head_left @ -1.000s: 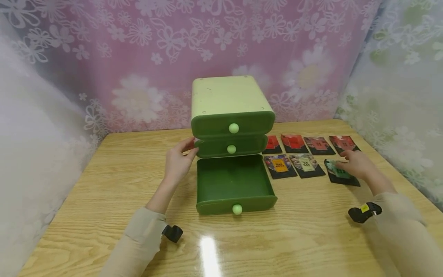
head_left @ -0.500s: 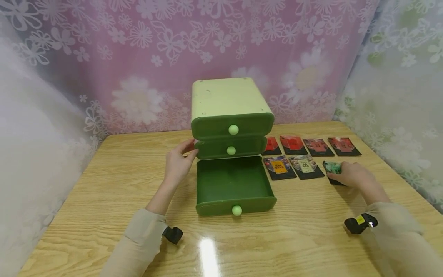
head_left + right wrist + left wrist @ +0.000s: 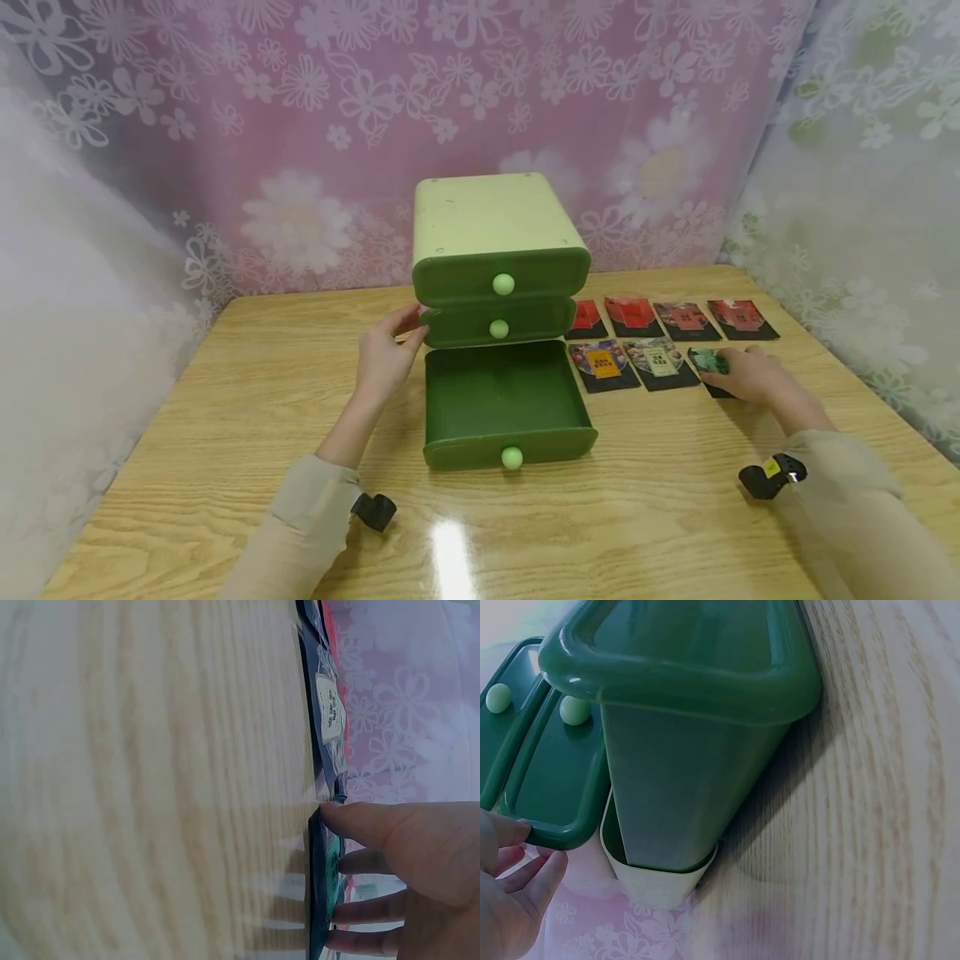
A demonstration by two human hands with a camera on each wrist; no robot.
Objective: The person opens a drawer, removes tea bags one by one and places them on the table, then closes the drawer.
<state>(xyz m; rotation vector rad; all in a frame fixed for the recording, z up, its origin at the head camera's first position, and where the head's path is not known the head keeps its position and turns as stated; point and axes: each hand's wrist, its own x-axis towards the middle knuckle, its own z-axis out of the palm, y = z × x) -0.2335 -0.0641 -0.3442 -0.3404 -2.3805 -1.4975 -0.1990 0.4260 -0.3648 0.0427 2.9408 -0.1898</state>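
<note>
A cream cabinet [image 3: 495, 212] with green drawers stands mid-table. Its bottom drawer [image 3: 510, 396] is pulled far out and shows a bare green inside. The middle drawer [image 3: 465, 325] protrudes less, and my left hand [image 3: 386, 354] pinches its left front edge, the thumb before it and fingers behind. To the right, my right hand [image 3: 757, 375] lies over a black and green packet [image 3: 705, 360], partly hiding it. In the right wrist view, its thumb touches the end of this packet [image 3: 324, 877] while straight fingers rest on the printed face.
Beside the right hand lie a packet with a cream label [image 3: 660, 364] and one with an orange label [image 3: 603, 365]. Behind them runs a row of several red packets [image 3: 633, 315]. A flowered curtain [image 3: 337, 150] hangs past the table's back edge.
My right hand has slid the green packet left, closer to the cream-labelled one, and straightened it in line with that row. My left hand keeps its place on the middle drawer.
</note>
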